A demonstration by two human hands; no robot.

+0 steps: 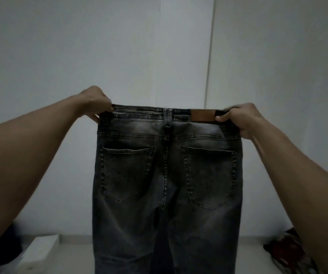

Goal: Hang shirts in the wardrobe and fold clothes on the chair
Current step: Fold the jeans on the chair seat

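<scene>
A pair of faded grey jeans (167, 175) hangs in front of me, back side facing me, with two rear pockets and a brown leather patch on the waistband. My left hand (97, 102) pinches the left end of the waistband. My right hand (238, 118) grips the right end beside the patch. The waistband is stretched flat between both hands at about chest height. The legs hang straight down and run out of view at the bottom.
A plain white wall (159, 46) with a vertical seam stands behind the jeans. A white box-like object (40, 252) lies at the lower left next to something dark. Reddish and dark clothes (289, 250) are piled at the lower right.
</scene>
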